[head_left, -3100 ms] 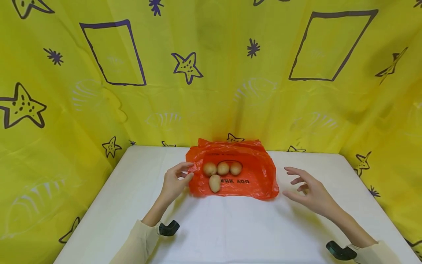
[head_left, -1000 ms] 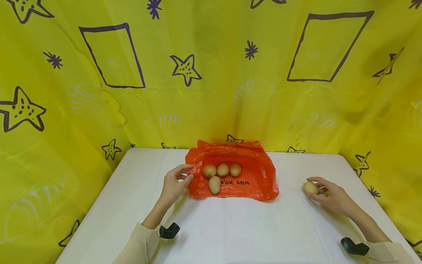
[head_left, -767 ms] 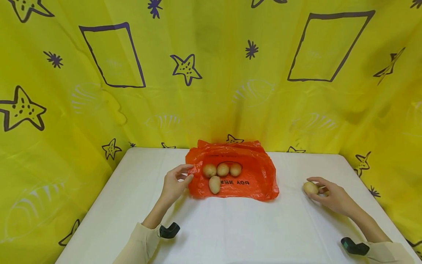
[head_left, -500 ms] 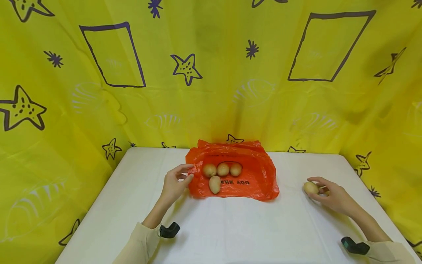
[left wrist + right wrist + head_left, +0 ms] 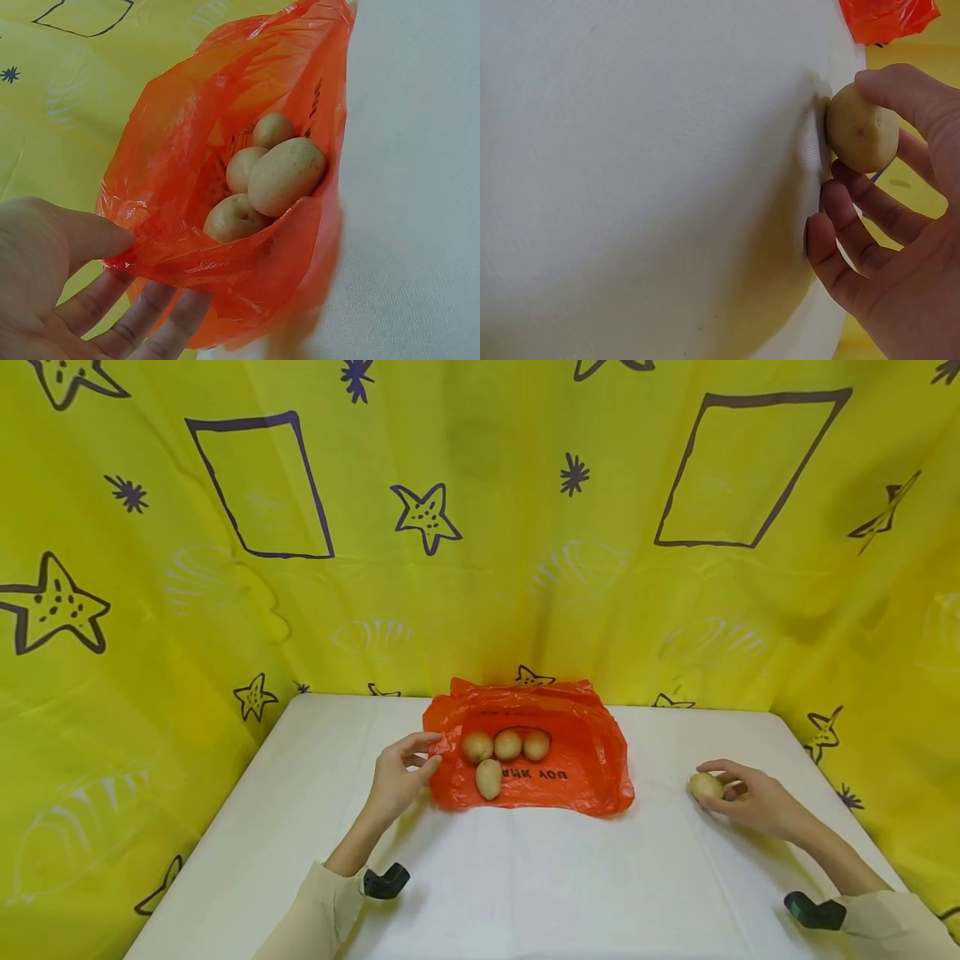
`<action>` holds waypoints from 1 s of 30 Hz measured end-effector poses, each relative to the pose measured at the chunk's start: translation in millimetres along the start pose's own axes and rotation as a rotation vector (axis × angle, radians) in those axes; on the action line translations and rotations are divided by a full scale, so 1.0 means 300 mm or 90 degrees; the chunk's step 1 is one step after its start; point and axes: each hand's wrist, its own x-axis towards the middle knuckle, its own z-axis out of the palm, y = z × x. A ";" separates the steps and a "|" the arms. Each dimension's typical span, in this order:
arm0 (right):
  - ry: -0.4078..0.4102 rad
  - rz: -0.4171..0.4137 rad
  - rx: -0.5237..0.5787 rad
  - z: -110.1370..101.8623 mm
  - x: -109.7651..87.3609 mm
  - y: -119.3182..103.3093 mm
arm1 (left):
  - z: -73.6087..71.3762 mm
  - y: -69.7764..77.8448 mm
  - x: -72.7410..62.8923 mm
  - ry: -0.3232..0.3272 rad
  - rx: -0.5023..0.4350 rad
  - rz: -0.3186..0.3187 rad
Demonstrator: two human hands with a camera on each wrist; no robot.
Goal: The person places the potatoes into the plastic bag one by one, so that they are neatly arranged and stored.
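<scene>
A red plastic bag (image 5: 585, 760) lies with its mouth toward me at the back middle of the table, printed with black letters. Several potatoes (image 5: 507, 744) rest inside it, three in a row and one in front. My left hand (image 5: 397, 777) pinches the bag's left edge between thumb and fingers; in the left wrist view the thumb lies over the red film and the fingers sit behind it. Well to the right of the bag, my right hand (image 5: 757, 802) holds a single potato (image 5: 862, 127) between thumb and fingers, at the tabletop.
The white table (image 5: 525, 877) carries the bag and the potatoes. A yellow curtain (image 5: 480, 593) with starfish drawings stands close behind the table and on both sides. Each wrist wears a dark camera mount (image 5: 386, 881).
From about three seconds ago, my right hand has moved right, away from the bag's side, and taken hold of a potato. Over the last second both hands stay almost still.
</scene>
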 end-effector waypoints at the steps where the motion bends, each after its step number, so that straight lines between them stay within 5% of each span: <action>1: 0.000 -0.002 0.002 0.000 0.002 0.003 | 0.000 0.002 -0.001 0.001 -0.003 0.000; 16: -0.017 -0.030 0.011 -0.026 0.028 -0.031 | -0.006 -0.008 0.007 -0.007 -0.009 0.002; 30: 0.045 -0.093 0.014 -0.046 0.042 -0.080 | 0.003 -0.010 0.007 0.013 -0.002 0.013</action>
